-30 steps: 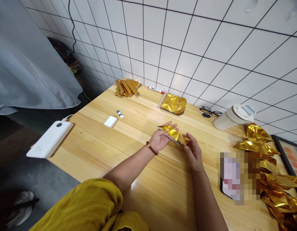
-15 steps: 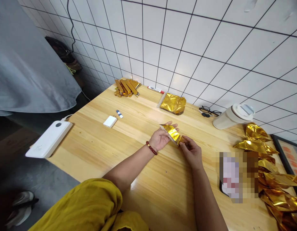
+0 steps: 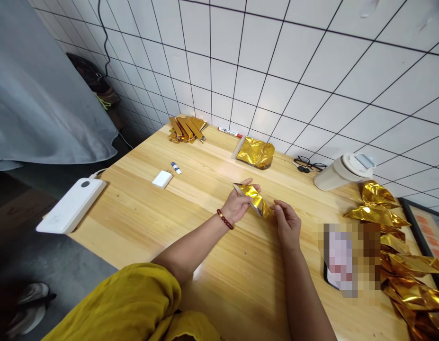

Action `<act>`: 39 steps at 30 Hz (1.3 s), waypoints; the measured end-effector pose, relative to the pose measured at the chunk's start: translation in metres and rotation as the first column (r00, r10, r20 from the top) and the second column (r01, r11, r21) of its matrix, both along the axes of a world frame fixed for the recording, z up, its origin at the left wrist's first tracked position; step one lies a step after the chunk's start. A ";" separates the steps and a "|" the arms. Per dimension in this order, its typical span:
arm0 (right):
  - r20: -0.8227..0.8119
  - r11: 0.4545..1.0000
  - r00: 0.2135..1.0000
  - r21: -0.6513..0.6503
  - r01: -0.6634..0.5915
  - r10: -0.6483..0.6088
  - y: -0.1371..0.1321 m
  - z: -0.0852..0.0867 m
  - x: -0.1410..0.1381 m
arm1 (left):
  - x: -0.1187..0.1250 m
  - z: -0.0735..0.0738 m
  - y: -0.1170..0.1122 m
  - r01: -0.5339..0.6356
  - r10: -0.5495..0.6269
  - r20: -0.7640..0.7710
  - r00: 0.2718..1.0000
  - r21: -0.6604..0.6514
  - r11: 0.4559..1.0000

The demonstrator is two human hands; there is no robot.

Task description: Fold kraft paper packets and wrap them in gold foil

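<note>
Gold foil pouch sits between both hands in the head view, raised a little above the wooden surface. The left hand cradles it with fingers curled under and thumb over its far end; the right hand pinches its near end between thumb and fingertips. The pouch looks flattened into a narrow strip, partly folded or pressed, so the shaping seems under way but not finished.

As for how far the work has come, I judge it early to middle: a small stack of narrow folded gold strips lies well beyond the left hand by the tiled wall, while a large loose heap of crumpled gold pouches spreads to the right of the right hand. A flat pile of gold pouches rests just beyond the hands.

Around them: a red marker near the wall, a white charger plug and a white power bank out past the left hand, glasses and a pale tumbler lying on its side beyond the right hand. Nothing lies between the hands and the surface below them.
</note>
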State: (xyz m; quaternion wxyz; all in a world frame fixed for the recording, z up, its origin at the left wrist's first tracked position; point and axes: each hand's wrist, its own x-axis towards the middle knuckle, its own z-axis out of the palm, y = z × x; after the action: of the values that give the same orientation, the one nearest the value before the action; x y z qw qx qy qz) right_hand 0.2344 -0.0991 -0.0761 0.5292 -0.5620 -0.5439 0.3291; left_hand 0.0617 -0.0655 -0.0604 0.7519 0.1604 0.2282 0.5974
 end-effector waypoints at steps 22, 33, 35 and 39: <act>0.519 0.986 0.853 0.159 -0.048 -0.042 -0.002 -0.006 -0.004 | 0.010 -0.004 -0.006 0.054 -0.058 -0.094 0.994 -0.047 0.997; 0.215 0.995 0.976 0.082 -0.060 0.041 -0.001 -0.008 -0.006 | 0.004 0.002 -0.005 0.088 -0.088 0.024 0.996 -0.033 0.996; 0.139 0.998 0.990 0.053 -0.039 0.031 -0.001 -0.007 -0.006 | 0.005 0.001 -0.006 0.135 -0.134 0.011 0.991 -0.042 0.990; 0.038 0.998 0.998 0.036 -0.045 0.044 0.000 -0.003 -0.007 | 0.005 -0.001 -0.006 0.164 -0.164 -0.003 0.986 -0.044 0.986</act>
State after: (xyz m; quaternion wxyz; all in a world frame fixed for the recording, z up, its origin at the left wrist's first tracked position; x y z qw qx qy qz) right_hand 0.2277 -0.0993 -0.0794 0.5219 -0.5458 -0.5721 0.3201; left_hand 0.0669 -0.0715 -0.0616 0.8010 0.1641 0.2296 0.5280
